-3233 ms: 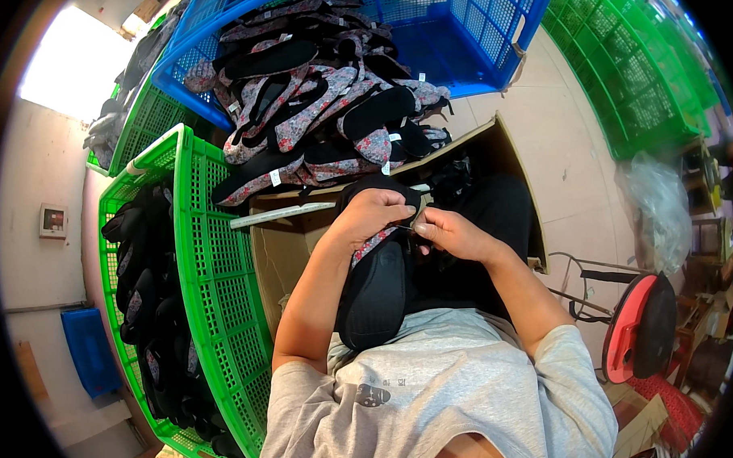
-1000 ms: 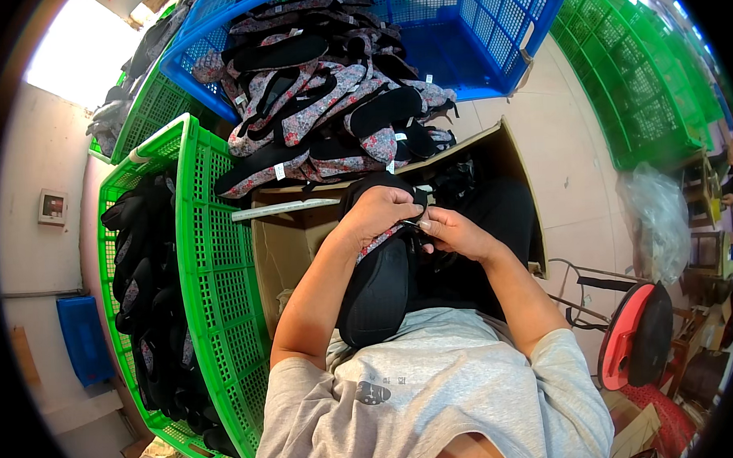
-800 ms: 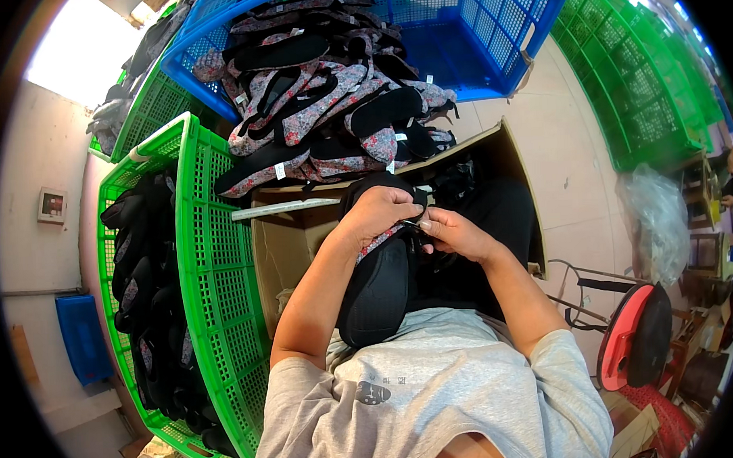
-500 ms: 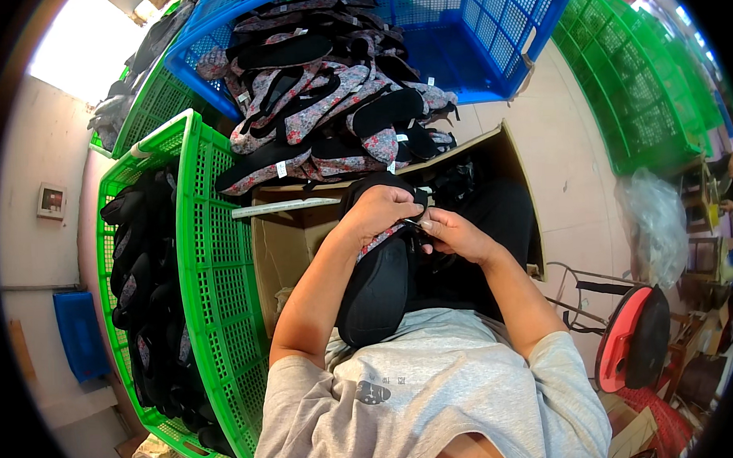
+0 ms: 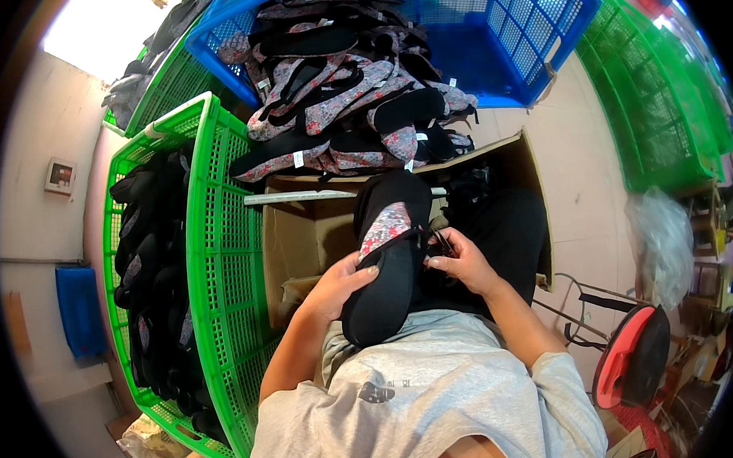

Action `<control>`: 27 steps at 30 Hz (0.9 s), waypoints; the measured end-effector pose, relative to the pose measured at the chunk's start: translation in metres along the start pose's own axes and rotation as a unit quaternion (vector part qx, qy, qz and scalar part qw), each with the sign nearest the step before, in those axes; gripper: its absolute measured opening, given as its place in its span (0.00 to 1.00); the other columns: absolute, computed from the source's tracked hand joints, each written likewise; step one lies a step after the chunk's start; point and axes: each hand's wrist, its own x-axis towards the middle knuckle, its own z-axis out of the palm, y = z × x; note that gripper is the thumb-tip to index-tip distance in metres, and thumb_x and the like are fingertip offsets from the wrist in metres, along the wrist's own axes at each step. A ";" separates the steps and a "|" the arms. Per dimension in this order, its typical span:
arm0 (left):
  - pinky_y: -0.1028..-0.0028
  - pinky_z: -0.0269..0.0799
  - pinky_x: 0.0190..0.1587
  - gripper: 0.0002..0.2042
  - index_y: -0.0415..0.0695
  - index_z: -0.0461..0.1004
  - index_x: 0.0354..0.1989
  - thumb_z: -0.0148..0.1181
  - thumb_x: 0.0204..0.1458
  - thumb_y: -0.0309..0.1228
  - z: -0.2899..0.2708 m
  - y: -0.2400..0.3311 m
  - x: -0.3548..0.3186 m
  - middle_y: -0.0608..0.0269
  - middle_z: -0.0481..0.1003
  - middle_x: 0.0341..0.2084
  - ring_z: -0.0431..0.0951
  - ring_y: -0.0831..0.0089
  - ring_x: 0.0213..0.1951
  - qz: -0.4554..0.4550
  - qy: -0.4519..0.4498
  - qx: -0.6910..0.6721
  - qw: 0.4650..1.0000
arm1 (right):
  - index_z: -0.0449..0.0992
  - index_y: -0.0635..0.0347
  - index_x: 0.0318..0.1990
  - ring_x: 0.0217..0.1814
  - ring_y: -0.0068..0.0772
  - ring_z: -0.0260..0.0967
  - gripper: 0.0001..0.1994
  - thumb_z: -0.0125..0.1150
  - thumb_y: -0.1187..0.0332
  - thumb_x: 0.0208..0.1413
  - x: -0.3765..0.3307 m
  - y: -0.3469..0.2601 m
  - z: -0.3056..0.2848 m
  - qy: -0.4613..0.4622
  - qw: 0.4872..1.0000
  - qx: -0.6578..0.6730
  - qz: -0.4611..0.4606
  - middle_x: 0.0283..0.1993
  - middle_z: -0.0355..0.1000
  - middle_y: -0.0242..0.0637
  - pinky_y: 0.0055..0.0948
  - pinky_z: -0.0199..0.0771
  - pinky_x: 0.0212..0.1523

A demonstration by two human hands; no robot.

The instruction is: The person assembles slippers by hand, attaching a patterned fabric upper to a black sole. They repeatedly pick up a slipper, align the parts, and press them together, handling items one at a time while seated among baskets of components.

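L hand [image 5: 336,288] is sliding down the blk shoe [image 5: 385,289], baring its floral patch [image 5: 387,227], gripping thumb-on-top & prob. just steadying it at L edge of the lap [image 5: 505,234], while R hand [image 5: 467,264] is pinching a dark item [image 5: 442,242], kind unclear.

Dark object [image 5: 442,242] in right grip [image 5: 464,263], kind unclear
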 end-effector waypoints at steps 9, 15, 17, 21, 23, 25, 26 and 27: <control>0.75 0.76 0.40 0.03 0.44 0.72 0.43 0.53 0.64 0.26 0.029 0.030 0.004 0.70 0.77 0.35 0.78 0.78 0.37 0.321 0.212 -0.163 0.908 | 0.69 0.60 0.50 0.55 0.24 0.71 0.15 0.65 0.75 0.58 -0.005 -0.010 0.043 -0.074 0.979 0.070 -0.178 0.62 0.69 0.43 0.22 0.71 0.50; 0.73 0.77 0.41 0.04 0.45 0.70 0.46 0.51 0.66 0.27 0.077 0.046 0.026 0.68 0.76 0.38 0.79 0.76 0.39 0.308 0.115 -0.196 0.924 | 0.64 0.64 0.62 0.68 0.32 0.62 0.29 0.70 0.77 0.53 0.002 -0.028 0.043 0.044 0.962 -0.044 -0.266 0.68 0.62 0.43 0.31 0.59 0.69; 0.75 0.76 0.40 0.04 0.46 0.70 0.46 0.51 0.66 0.28 0.093 0.048 0.035 0.66 0.76 0.40 0.78 0.78 0.40 0.323 0.081 -0.184 0.925 | 0.66 0.63 0.61 0.65 0.29 0.64 0.26 0.69 0.77 0.55 -0.006 -0.034 0.040 0.117 0.961 -0.068 -0.240 0.65 0.66 0.42 0.29 0.64 0.66; 0.72 0.70 0.31 0.08 0.41 0.69 0.43 0.57 0.62 0.31 0.117 0.040 0.081 0.63 0.75 0.30 0.76 0.73 0.29 0.432 0.126 0.183 0.874 | 0.71 0.64 0.55 0.51 0.22 0.69 0.20 0.66 0.76 0.55 -0.013 -0.029 0.012 0.286 0.930 -0.051 -0.227 0.50 0.72 0.33 0.22 0.68 0.54; 0.68 0.70 0.29 0.09 0.39 0.68 0.42 0.59 0.60 0.30 0.133 0.029 0.095 0.59 0.73 0.25 0.74 0.65 0.24 0.470 0.119 0.286 0.826 | 0.72 0.64 0.52 0.45 0.17 0.69 0.17 0.68 0.76 0.55 -0.016 -0.040 0.003 0.341 0.888 -0.045 -0.304 0.45 0.73 0.30 0.18 0.71 0.46; 0.66 0.71 0.33 0.10 0.39 0.67 0.42 0.60 0.59 0.30 0.147 0.018 0.104 0.53 0.73 0.28 0.74 0.60 0.28 0.472 0.075 0.293 0.828 | 0.73 0.66 0.51 0.46 0.20 0.70 0.16 0.67 0.77 0.55 -0.028 -0.044 -0.012 0.344 0.884 -0.049 -0.312 0.47 0.74 0.32 0.21 0.71 0.49; 0.67 0.71 0.36 0.11 0.38 0.66 0.43 0.59 0.60 0.30 0.155 0.015 0.108 0.53 0.74 0.30 0.76 0.64 0.32 0.489 0.041 0.247 0.835 | 0.73 0.66 0.51 0.47 0.21 0.70 0.16 0.67 0.77 0.55 -0.031 -0.047 -0.017 0.351 0.875 -0.070 -0.328 0.47 0.74 0.33 0.21 0.71 0.50; 0.70 0.72 0.44 0.10 0.39 0.66 0.48 0.56 0.62 0.29 0.158 0.015 0.104 0.56 0.74 0.37 0.76 0.70 0.41 0.393 -0.010 0.208 0.896 | 0.73 0.66 0.51 0.48 0.22 0.70 0.16 0.67 0.77 0.55 -0.035 -0.048 -0.021 0.358 0.864 -0.089 -0.342 0.47 0.74 0.34 0.22 0.71 0.51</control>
